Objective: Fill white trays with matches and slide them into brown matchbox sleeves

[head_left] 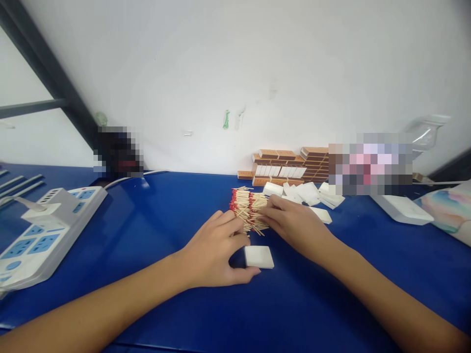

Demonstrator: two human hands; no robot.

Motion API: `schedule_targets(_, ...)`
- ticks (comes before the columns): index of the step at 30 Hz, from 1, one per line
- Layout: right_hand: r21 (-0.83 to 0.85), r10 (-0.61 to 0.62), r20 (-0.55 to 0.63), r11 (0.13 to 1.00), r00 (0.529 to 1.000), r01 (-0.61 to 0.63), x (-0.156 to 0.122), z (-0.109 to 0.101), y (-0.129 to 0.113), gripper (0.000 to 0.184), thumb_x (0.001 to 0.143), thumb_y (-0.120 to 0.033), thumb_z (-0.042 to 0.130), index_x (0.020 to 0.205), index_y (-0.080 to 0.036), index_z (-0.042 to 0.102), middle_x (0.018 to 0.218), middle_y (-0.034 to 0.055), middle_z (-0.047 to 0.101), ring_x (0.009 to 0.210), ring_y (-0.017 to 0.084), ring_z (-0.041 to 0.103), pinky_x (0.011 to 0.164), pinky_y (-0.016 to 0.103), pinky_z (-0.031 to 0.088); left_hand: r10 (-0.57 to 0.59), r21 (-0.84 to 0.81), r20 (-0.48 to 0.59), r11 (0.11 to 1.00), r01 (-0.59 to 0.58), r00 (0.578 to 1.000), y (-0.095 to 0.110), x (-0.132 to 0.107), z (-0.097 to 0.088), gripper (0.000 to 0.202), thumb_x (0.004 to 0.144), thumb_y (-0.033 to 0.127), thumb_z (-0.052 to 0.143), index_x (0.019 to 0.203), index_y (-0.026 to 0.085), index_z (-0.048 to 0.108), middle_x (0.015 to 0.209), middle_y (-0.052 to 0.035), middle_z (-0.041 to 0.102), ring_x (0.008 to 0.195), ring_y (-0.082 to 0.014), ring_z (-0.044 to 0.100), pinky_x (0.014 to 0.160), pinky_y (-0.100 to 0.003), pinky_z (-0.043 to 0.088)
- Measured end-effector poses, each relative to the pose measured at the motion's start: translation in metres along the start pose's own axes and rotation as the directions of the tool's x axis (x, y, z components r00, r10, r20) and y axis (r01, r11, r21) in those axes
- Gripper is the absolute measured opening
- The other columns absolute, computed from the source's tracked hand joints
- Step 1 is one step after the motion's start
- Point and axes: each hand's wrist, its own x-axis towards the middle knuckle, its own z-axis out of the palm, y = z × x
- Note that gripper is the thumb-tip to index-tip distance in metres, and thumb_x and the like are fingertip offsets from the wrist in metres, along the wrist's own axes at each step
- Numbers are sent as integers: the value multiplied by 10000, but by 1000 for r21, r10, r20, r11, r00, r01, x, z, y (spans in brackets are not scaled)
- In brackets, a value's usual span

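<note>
Touching matches point(242, 200): right hand point(294, 220). Stacked matchboxes point(316, 166) (too small to read).

An indoor workspace, whether home or workshop unclear: 1 blue table point(165, 211) against a scuffed white wall point(165, 73), 1 power strip point(46, 245) at left, loose matches point(243, 198), stacked matchboxes point(316, 166) far right.

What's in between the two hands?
The head view shows a pile of red-tipped matches between the left hand and right hand, with a white piece nearer the camera.
</note>
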Motion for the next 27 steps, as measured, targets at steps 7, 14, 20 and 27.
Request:
schedule_targets(7, 24, 14, -50, 1000, 999, -13, 0, 4, 4, 325, 1101, -298, 458, 916, -176, 696, 926, 53, 595, 680, 151, 575, 590, 297, 390, -27, 4, -29, 1000, 27, 999, -1, 1, 0, 352, 823, 501, 791, 881, 159, 733, 836, -46, 634, 821, -216, 546, 712, -377, 394)
schedule_targets(14, 179, 35, -179, 984, 983, -3, -2, -8, 10, 226, 1089, -295, 497, 1045, -171, 681, 970, 68, 607, 769, 181, 615, 685, 322, 484, -104, -26, -154, 995, 102, 983, -3, 3, -4, 349, 845, 461, 806, 988, 148, 745, 854, -55, 720, 842, -228, 600, 752, -398, 478)
schedule_targets(20, 272, 94, -223, 962, 970, -31, -2, -13, 8, 153, 1079, -273, 513, 1050, -202, 645, 970, 60, 592, 789, 183, 602, 682, 321, 485, -193, -67, -296, 981, 182, 935, -8, 1, 0, 337, 831, 390, 833, 1075, 165, 772, 757, -27, 715, 763, -197, 630, 715, -368, 534)
schedule_targets(27, 348, 115, -248, 937, 962, -22, 0, -19, -1, 155, 1070, -261, 511, 1041, -208, 653, 993, 74, 580, 857, 203, 600, 736, 349, 515, -251, -3, -289, 965, 262, 924, -13, 0, -1, 359, 807, 410, 858, 1095, 206, 790, 1007, -81, 746, 901, -227, 689, 796, -399, 554)
